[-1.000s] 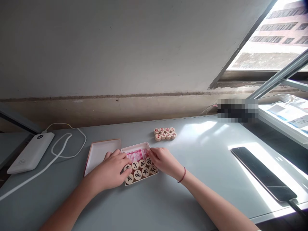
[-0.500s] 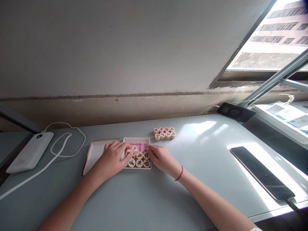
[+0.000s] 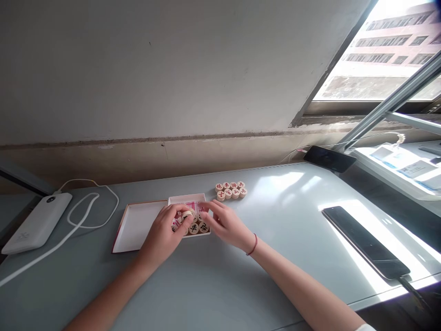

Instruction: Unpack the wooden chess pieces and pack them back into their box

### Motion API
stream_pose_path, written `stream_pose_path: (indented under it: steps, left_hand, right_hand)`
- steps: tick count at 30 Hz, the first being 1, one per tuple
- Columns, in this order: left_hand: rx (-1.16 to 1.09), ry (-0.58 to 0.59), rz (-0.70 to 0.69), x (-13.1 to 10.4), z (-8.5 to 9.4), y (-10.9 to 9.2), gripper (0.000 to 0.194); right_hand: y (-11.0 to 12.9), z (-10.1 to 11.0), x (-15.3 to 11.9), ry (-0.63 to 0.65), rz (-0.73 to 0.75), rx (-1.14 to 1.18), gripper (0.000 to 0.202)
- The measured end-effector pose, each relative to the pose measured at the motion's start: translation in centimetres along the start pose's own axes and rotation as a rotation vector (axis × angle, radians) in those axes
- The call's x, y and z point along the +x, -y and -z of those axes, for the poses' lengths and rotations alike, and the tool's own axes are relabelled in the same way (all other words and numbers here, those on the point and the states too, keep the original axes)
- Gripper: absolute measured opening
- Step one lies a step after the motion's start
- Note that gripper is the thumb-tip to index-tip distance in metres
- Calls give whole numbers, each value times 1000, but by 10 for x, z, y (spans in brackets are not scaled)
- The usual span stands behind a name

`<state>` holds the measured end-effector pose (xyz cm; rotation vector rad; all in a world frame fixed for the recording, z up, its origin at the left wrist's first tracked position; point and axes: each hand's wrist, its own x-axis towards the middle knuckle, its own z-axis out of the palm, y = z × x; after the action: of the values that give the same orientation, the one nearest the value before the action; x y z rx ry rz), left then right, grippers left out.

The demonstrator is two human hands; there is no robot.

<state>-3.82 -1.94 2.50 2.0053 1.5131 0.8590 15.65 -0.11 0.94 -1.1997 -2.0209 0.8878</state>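
My left hand pinches a round wooden Chinese chess piece between thumb and fingers, over the left part of a shallow white box. Inside the box lie several pieces with black characters, such as one near the front right corner; my fingers cover some of them. Pink-lined paper shows at the back of the box. At the box's right side is my right hand, thumb and fingers apart, with nothing visible in it. The white box lid lies to the left, partly under my left hand.
Two short rows of red-marked chess pieces stand behind my right hand. A white power bank with a looping cable lies at left. On the right are a phone with a cable and a second dark phone.
My left hand has lifted a chess piece above the others. My right hand's fingers have spread and moved off the piece at the box's right edge. The view has shifted slightly.
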Motion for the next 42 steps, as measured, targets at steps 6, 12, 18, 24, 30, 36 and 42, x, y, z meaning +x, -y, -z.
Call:
stream_pose_path:
  steps: [6,12,18,24,30,36,42]
  left_hand:
    - [-451,89,242,-9,-9,-8,31]
    - [-633,77,347,-9,-16,-4,31]
    - [-577,81,340,-9,-17,-1,34]
    - [-547,95,269,-11,-20,-9,27]
    - [-378,160,65,-13,-17,-15,23]
    - [364,-67,68,10,12,14,36]
    - [523,174,259,20,13,34,40]
  right_hand:
    - [15,1,-6,103,-13,437,34]
    - [-13,39,2,43,-193,205,29]
    - [-39,52,6,22,-468,-53,15]
    - [-12,44,0,157,-328,191,34]
    - [14,36,-5,385,-263,537,40]
    - [-21,66,1,76,-466,211,39]
    - [-41,65,3,179,-547,143,41]
